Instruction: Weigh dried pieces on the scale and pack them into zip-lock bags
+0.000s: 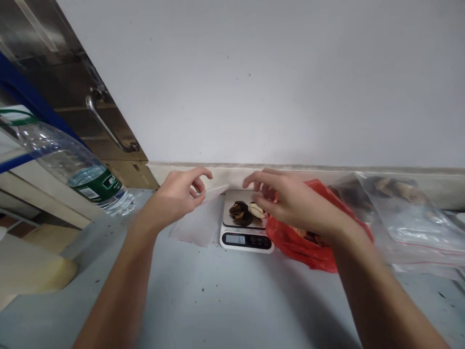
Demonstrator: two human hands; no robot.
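Observation:
My left hand has its thumb and curled fingers at the raised edge of a small clear plastic bag; the index finger stands apart. The bag lies beside a white digital kitchen scale. On the scale's metal plate are dark brown, shrivelled dried pieces, perhaps mushrooms, and a pale piece. My right hand hovers over the scale's right side, fingers bent and apart from the thumb, with nothing visible between them. Below it sits an open red plastic bag with brown dried pieces inside, partly hidden by my wrist.
Clear zip bags lie at the right, with brown dried material visible there. A large water bottle stands at the left, near a pale, blurred container. A white wall rises behind; a metal door handle is at upper left.

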